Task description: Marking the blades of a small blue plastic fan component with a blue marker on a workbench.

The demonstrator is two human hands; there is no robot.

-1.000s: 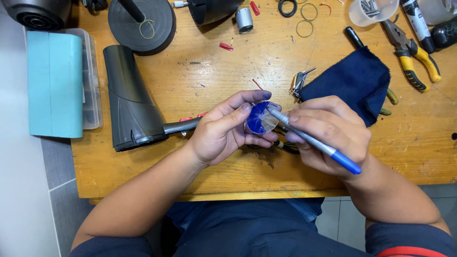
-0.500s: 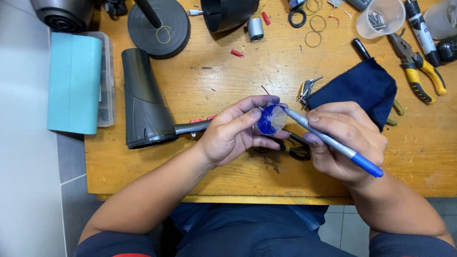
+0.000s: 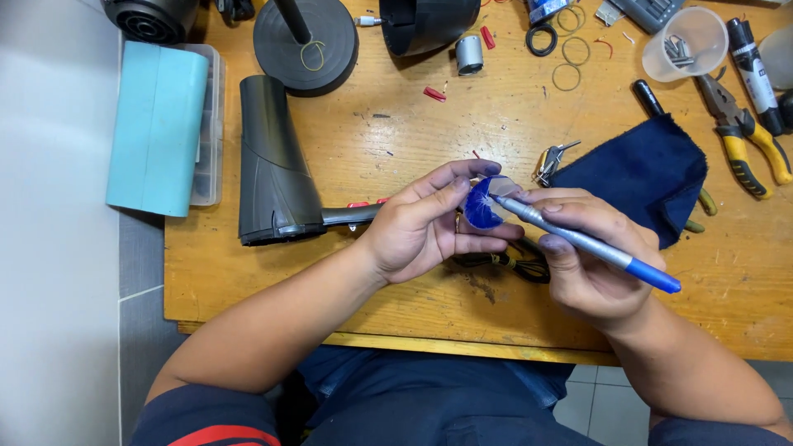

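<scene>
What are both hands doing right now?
Left hand: closed on a small blue round part.
Right hand: closed on a blue-capped marker, tip touching the part.

I work at a wooden workbench (image 3: pixel 396 149) with a scuffed, stained top. Grey tiled floor (image 3: pixel 132 272) shows at its left and beneath its front edge. Lighting is even.

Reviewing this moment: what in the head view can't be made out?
- Small blue part: the left hand covers much of it, so its shape is unclear.
- Pen tip: contact with the part is too small to judge.
- Black cable: mostly hidden under both hands.
- Clear cup contents: too small.
</scene>
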